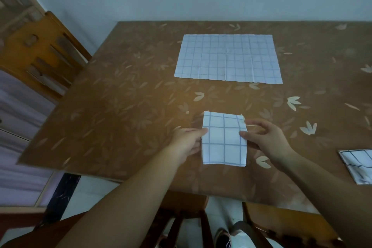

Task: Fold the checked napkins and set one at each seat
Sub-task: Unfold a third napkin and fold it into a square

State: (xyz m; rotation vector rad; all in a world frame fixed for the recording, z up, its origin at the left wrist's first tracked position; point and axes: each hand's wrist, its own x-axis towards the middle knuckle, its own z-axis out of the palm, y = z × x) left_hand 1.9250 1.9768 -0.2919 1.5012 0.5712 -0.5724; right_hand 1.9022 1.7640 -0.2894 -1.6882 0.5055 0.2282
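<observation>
A folded white napkin with blue checks (223, 139) lies on the brown leaf-patterned table (120, 106) near its front edge. My left hand (186, 144) holds its left edge, thumb on top. My right hand (265, 139) pinches its right edge, fingers curled. A larger checked napkin (228, 58) lies flat and unfolded farther back on the table. Another folded checked napkin (360, 165) with darker lines sits at the right edge of view.
A wooden chair (40, 54) stands at the table's left side by the wall. Two more chair backs (281, 225) sit under the near edge, with feet in shoes (231, 235) on the floor between them.
</observation>
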